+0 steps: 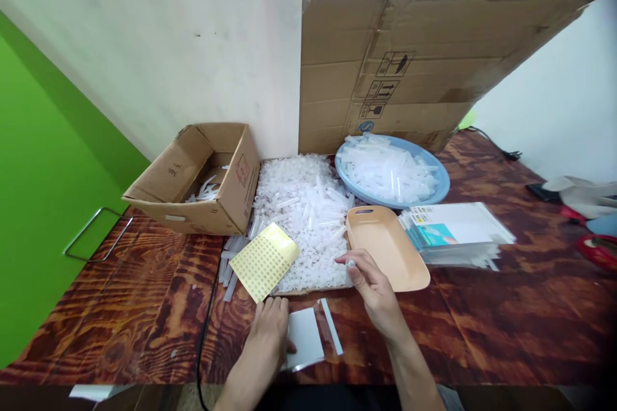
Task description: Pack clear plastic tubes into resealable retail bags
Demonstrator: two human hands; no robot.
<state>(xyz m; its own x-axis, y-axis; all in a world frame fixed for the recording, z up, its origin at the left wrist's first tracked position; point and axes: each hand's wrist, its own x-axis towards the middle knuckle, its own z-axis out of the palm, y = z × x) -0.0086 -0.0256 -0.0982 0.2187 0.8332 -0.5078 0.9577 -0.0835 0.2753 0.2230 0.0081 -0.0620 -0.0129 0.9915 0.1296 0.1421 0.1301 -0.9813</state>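
Observation:
My right hand [378, 295] is raised by the front of the tan tray, thumb and forefinger closed on a small clear round piece [350, 263] whose exact kind is unclear. Low on the table, my left hand [268, 329] lies with its fingers forward by the lower corner of a yellow sheet of round stickers [265, 261]. Its thumb is spread onto the left edge of a flat white packet [306, 337] with a clear plastic edge. Just right of that packet lies a narrow strip with a white edge [331, 327]. The sticker sheet leans on a heap of small translucent plastic pieces [313, 257].
An open cardboard box [231, 205] with white scraps stands left. Behind the tan tray [385, 250] is a blue basin [443, 189] of translucent tubes. Packaged white cards [467, 221] are stacked right. A black cable [208, 321] crosses the table's left side.

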